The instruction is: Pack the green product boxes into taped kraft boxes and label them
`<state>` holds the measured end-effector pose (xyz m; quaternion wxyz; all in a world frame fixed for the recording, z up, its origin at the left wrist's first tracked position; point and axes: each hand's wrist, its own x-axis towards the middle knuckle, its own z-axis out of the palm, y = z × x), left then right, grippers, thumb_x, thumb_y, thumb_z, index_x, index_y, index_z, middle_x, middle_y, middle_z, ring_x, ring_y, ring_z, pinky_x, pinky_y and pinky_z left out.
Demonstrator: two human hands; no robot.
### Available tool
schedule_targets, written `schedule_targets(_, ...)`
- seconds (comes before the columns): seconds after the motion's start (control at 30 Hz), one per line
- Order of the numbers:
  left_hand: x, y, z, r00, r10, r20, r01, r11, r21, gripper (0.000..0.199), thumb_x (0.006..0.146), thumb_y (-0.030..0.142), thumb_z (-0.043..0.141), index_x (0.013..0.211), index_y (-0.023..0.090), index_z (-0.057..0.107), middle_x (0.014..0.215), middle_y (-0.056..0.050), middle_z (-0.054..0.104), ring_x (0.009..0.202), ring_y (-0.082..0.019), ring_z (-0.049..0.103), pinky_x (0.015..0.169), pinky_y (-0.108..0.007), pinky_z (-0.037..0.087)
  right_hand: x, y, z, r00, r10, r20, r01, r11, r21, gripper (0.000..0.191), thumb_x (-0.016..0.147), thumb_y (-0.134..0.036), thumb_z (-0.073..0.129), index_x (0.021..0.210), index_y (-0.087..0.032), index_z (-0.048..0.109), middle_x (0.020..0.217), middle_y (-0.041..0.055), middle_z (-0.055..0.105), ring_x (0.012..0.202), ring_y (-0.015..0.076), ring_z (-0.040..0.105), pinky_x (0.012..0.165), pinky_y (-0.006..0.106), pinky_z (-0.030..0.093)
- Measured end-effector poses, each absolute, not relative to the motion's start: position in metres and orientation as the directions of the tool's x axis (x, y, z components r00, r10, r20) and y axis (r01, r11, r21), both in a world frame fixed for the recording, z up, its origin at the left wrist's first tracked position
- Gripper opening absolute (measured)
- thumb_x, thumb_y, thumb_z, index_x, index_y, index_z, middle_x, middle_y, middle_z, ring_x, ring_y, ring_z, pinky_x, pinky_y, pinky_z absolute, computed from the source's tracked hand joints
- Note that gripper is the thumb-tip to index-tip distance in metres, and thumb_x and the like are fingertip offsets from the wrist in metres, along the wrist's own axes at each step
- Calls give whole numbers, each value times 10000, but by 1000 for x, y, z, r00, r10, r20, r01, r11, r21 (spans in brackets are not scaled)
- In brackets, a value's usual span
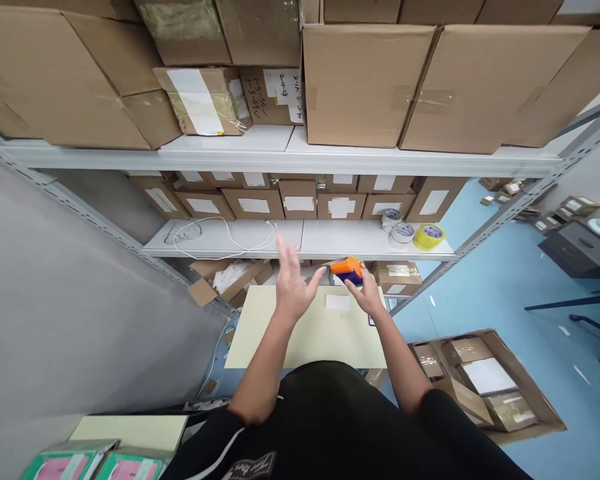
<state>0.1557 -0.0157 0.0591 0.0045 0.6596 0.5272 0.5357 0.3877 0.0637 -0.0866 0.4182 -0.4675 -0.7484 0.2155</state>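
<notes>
My right hand (pixel 367 293) grips a small orange and purple box (pixel 347 268), its thumb along the near side, above the far right part of a pale yellow table (pixel 260 333). To the left, my left hand (pixel 293 283) is raised with its fingers stretched out and holds nothing. Its thumb points toward the box's left end; whether the two touch I cannot tell. A white label sheet (pixel 337 303) lies on the table just below the box. Partly hidden by my right forearm is a dark-edged flat object (pixel 371 321).
A metal shelf (pixel 230 160) stands ahead, loaded with cardboard boxes (pixel 365 87). On its middle level are a white cable (pixel 230 243), clear tape rolls (pixel 403 233) and a yellow tape roll (pixel 429 236). A large open carton (pixel 550 420) with smaller boxes sits on the floor at right.
</notes>
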Motion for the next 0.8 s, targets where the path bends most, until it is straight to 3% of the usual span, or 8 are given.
schedule_targets(0.07, 153, -25, 57, -181, 712, 679, 655, -427, 623, 959, 1001, 509, 633, 1712, 313, 21, 1782, -178, 50, 1398, -315, 559, 1059, -480, 558, 393, 81, -89, -208, 885, 417, 538, 460, -706, 490, 973, -528, 570, 1345, -210, 589, 1263, 140, 695, 1106, 325, 640, 1003, 492, 503)
schedule_targets(0.13, 148, -31, 55, -185, 751, 634, 637, -400, 659, 965, 1014, 506, 610, 1706, 344, -42, 1783, -158, 86, 1386, -296, 568, 1045, -455, 574, 398, 104, -93, -205, 887, 414, 565, 452, -690, 487, 964, -487, 560, 1354, -196, 583, 1300, 155, 682, 1140, 337, 631, 1024, 507, 492)
schedule_targets(0.23, 142, -34, 50, -200, 802, 563, 631, -334, 700, 840, 1026, 491, 593, 1705, 359, 117, 1764, -131, 206, 1352, -281, 597, 1018, -427, 594, 399, 150, -97, -225, 874, 431, 608, 472, -638, 489, 949, -435, 574, 1342, -144, 594, 1346, 201, 657, 1231, 367, 592, 1053, 515, 473)
schedule_targets(0.37, 139, -35, 38, -243, 838, 489, 624, -251, 740, 728, 1016, 497, 604, 1663, 341, 309, 1741, -129, 274, 1296, -285, 641, 961, -417, 621, 390, 213, -93, -220, 903, 369, 734, 403, -547, 465, 938, -313, 584, 1343, -85, 604, 1288, 237, 682, 1194, 364, 603, 1068, 491, 447)
schedule_targets(0.57, 130, -53, 20, -337, 867, 367, 604, -100, 791, 656, 1003, 478, 603, 1615, 332, 421, 1676, -120, 406, 1266, -275, 662, 949, -407, 624, 381, 251, -101, -199, 942, 271, 883, 293, -367, 467, 898, -190, 556, 1343, -74, 631, 1309, 237, 676, 1259, 351, 537, 1131, 501, 359)
schedule_targets(0.7, 114, -79, -4, -417, 860, 293, 598, 17, 801, 617, 1003, 476, 583, 1590, 331, 459, 1623, -109, 478, 1271, -266, 655, 929, -393, 628, 371, 238, -114, -172, 901, 399, 852, 339, -399, 592, 879, -219, 559, 1455, -82, 561, 1501, 259, 541, 1408, 425, 403, 1167, 628, 305)
schedule_targets(0.8, 101, -105, -29, -488, 841, 234, 596, 125, 793, 609, 993, 477, 584, 1571, 316, 484, 1587, -118, 519, 1230, -266, 674, 893, -394, 637, 352, 215, -119, -226, 822, 523, 719, 503, -480, 605, 895, -273, 558, 1483, -128, 549, 1519, 229, 535, 1438, 418, 398, 1169, 643, 349)
